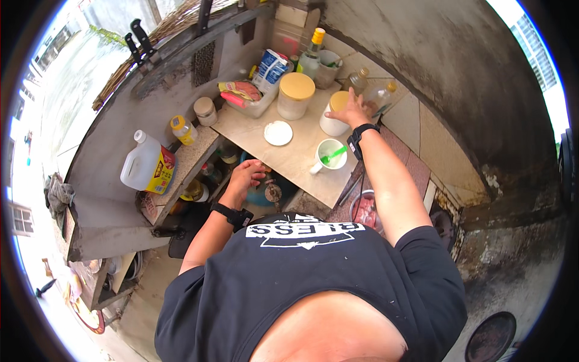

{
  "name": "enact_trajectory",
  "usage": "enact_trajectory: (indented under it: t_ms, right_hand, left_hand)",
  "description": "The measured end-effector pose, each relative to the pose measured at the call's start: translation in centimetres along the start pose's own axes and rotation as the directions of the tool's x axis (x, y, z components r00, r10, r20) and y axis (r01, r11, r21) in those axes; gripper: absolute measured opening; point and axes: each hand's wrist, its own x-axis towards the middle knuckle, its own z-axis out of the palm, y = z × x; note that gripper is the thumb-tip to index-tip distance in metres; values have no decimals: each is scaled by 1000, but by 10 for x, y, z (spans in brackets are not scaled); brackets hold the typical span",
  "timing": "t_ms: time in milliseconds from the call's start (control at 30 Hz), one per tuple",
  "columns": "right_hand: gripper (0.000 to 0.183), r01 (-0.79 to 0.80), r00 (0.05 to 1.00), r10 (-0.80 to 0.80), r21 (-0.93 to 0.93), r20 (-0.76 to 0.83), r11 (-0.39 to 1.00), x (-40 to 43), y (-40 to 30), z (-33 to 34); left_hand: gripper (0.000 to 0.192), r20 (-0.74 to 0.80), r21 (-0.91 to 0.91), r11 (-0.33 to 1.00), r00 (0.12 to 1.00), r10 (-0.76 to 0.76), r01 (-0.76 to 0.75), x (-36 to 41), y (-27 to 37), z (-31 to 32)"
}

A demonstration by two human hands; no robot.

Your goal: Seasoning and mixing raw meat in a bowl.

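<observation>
My right hand (pixel 352 112) is at a white jar with a yellow lid (pixel 334 124), its thumb and fingers spread around the lid. Below that jar stands a white mug (pixel 315 166) with a green plastic spoon (pixel 334 156) leaning in it. My left hand (pixel 249 177) hovers in front of the counter's edge, fingers loosely curled and nothing visible in them. A round white lid or small dish (pixel 278 133) lies on the tiled counter (pixel 298 154). Behind it is a larger jar with a yellow lid (pixel 296 97).
Glass bottles (pixel 380 97) stand right of my right hand. A plastic bin of packets (pixel 258 106) sits at the back. On the left ledge are a plastic jug (pixel 149 163) and small jars. A bowl of raw meat (pixel 365 210) is by my right arm; knives (pixel 142 38) hang at the wall.
</observation>
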Motion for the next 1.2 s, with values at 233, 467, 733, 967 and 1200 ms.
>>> enact_trajectory:
  t_ms: [233, 467, 733, 967, 1200]
  right_hand:
    - [112, -11, 996, 10, -14, -88, 1000, -2, 4, -3]
    - [108, 302, 934, -218, 297, -284, 906, -19, 41, -41]
    - [102, 613, 790, -496, 459, -360, 643, -164, 19, -78]
    - [98, 536, 844, -418, 539, -335, 650, -212, 43, -43]
    - [95, -128, 944, -276, 970, 183, 205, -217, 83, -65]
  left_hand:
    - [22, 59, -34, 999, 997, 39, -37, 0, 24, 20]
    - [32, 285, -56, 996, 955, 76, -62, 10, 59, 74]
    - [65, 615, -332, 917, 788, 31, 223, -7, 63, 128]
    - [52, 612, -268, 918, 788, -73, 293, -11, 32, 120]
    - [57, 666, -320, 901, 746, -5, 291, -14, 23, 95]
